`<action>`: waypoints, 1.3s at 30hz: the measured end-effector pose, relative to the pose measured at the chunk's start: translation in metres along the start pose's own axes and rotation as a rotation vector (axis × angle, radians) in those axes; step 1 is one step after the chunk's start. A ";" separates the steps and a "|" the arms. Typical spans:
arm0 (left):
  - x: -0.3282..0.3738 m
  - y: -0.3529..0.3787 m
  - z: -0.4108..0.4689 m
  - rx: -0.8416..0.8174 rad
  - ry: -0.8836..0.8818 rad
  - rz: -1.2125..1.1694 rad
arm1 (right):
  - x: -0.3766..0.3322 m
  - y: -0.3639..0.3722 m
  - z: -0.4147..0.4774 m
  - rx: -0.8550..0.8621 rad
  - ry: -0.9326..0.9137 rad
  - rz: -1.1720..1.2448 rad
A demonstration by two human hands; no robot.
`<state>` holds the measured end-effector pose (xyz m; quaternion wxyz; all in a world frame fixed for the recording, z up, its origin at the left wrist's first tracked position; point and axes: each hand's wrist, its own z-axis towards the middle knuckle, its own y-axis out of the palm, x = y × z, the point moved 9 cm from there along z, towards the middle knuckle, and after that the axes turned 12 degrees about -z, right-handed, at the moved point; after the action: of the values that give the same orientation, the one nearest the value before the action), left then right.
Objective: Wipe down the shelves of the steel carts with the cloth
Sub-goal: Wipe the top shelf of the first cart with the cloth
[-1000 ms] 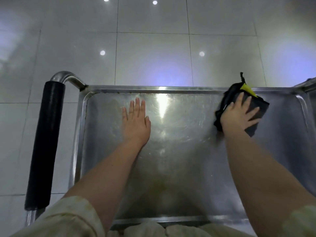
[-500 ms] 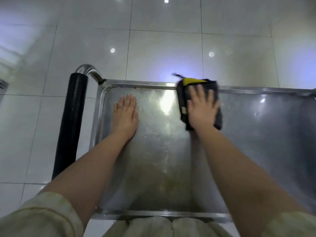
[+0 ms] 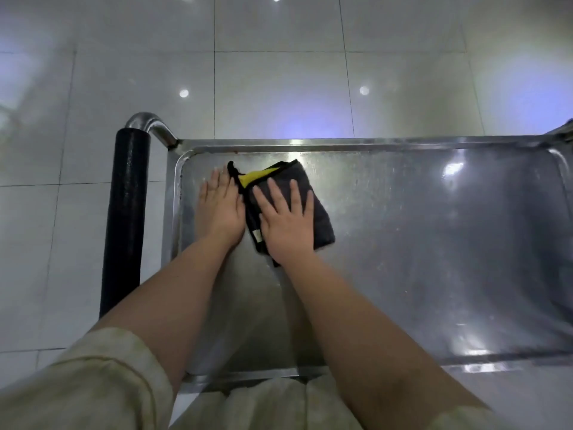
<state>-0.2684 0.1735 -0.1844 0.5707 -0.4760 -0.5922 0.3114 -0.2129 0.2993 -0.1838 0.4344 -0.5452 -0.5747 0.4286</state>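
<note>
The shelf point(image 3: 434, 243) is a shallow tray of brushed steel with a raised rolled rim and rounded corners. Its surface is streaked, finely scratched and throws back soft glare. A folded cloth point(image 3: 321, 221) lies on it near the far-left corner, just short of the far edge. It is a thick, dark grey, plush rectangle turned slightly askew. Black binding runs round its border, a yellow inner face point(image 3: 257, 176) is folded out at the far side, and a small pale label point(image 3: 256, 243) sits on the near-left hem. The right grip point(image 3: 286, 225) lies palm-down on the cloth with its fingers straight and spread. It presses the fabric flat against the steel and is not curled round it. The left grip point(image 3: 221, 209) rests flat on the bare metal between the cloth and the shelf's left rim. Its fingers are straight and close together and hold nothing, and its thumb side is just beside the cloth's bound edge. Beyond the left rim a round steel tube point(image 3: 148, 124) bends out from the far-left corner. It runs into a handle point(image 3: 125, 218) sleeved in matte black foam that lies parallel to that edge. Loose, pale, creased sleeves point(image 3: 93, 383) cover the upper arms. Under the cart lies a floor point(image 3: 279, 88) of large glossy grey-white tiles with thin dark joints, dotted with reflected ceiling lights.
</note>
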 end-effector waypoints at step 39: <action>0.024 0.042 -0.129 -0.065 -0.047 -0.033 | 0.314 0.060 -0.156 -0.112 0.719 0.175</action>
<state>-0.1322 0.1879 -0.1938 0.5459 -0.4769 -0.6231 0.2939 -0.0554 0.6181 -0.1914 0.5396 -0.7310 -0.3593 0.2130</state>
